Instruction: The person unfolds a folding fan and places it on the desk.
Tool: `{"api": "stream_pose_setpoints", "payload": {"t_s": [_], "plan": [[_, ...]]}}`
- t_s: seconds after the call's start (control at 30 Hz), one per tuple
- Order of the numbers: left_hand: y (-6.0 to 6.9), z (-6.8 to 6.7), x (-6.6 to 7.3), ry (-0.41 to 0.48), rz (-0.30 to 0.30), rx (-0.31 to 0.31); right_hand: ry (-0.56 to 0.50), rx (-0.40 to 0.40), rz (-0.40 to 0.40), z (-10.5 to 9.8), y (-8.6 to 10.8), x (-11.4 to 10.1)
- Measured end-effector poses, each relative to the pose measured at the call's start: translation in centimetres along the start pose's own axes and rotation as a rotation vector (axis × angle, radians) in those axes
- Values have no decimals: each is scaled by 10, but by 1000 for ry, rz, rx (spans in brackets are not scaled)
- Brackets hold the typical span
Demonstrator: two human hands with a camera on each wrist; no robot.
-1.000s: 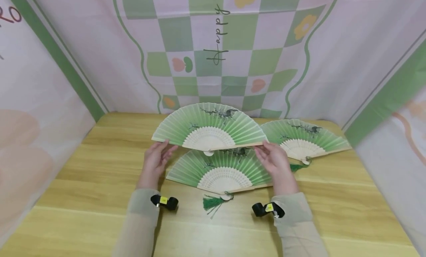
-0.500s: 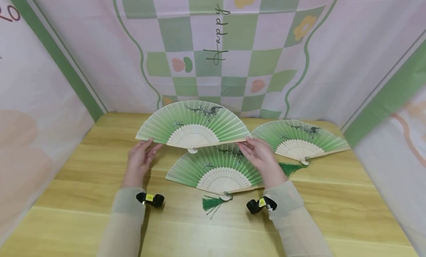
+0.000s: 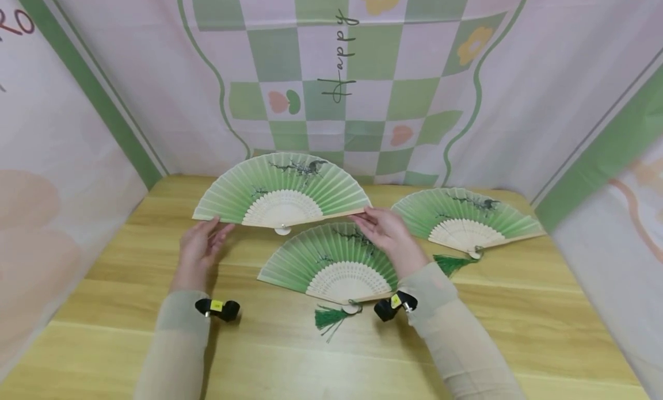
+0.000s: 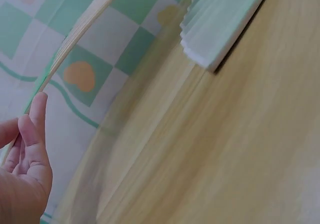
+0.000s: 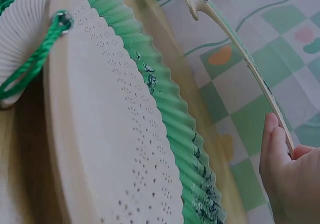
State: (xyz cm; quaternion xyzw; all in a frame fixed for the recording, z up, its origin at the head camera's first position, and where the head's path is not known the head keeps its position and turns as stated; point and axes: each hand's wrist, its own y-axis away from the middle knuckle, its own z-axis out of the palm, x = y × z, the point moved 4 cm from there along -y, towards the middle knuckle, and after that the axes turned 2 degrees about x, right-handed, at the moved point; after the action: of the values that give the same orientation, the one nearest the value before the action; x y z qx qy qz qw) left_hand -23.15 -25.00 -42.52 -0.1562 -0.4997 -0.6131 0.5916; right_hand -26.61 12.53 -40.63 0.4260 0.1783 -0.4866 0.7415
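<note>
In the head view, a spread green folding fan [image 3: 282, 187] with a dark bird-and-branch print is held up off the table between both hands. My left hand [image 3: 197, 247] pinches its left end, and my right hand [image 3: 388, 236] pinches its right end stick. The left wrist view shows the left hand [image 4: 27, 159] gripping the fan edge-on; likewise the right hand [image 5: 290, 169] in the right wrist view. Below it lies a second open fan [image 3: 331, 262] with a green tassel [image 3: 331, 316], partly behind my right hand. A third open fan [image 3: 466, 216] lies at the right.
The fans are over a wooden table [image 3: 290, 365]. A patterned cloth backdrop [image 3: 362, 101] rises behind its far edge, with cloth walls at left and right. Another green tassel [image 3: 453, 263] hangs from the right fan onto the tabletop.
Both hands have moved left with the raised fan, uncovering more of the fan at the right. The two fans on the table stay where they were.
</note>
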Motion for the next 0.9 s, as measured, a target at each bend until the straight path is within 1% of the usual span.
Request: {"api": "stream_pose_setpoints", "payload": {"t_s": [0.13, 0.33, 0.43, 0.57, 0.67, 0.8, 0.9], "plan": [[0, -6, 4, -4, 15, 23, 7, -14, 14, 10, -4, 2], [-1, -17, 13, 52, 6, 51, -3, 18, 35, 24, -12, 9], [0, -24, 16, 77, 2, 55, 12, 24, 46, 31, -15, 13], [3, -34, 21, 96, 4, 46, 78, 32, 49, 38, -18, 20], [4, -42, 25, 114, 0, 52, 135, 41, 40, 43, -21, 24], [4, -53, 32, 123, -9, 78, 171, 49, 33, 50, -26, 31], [1, -62, 35, 102, -21, 105, 204, 64, 33, 55, -29, 36]]}}
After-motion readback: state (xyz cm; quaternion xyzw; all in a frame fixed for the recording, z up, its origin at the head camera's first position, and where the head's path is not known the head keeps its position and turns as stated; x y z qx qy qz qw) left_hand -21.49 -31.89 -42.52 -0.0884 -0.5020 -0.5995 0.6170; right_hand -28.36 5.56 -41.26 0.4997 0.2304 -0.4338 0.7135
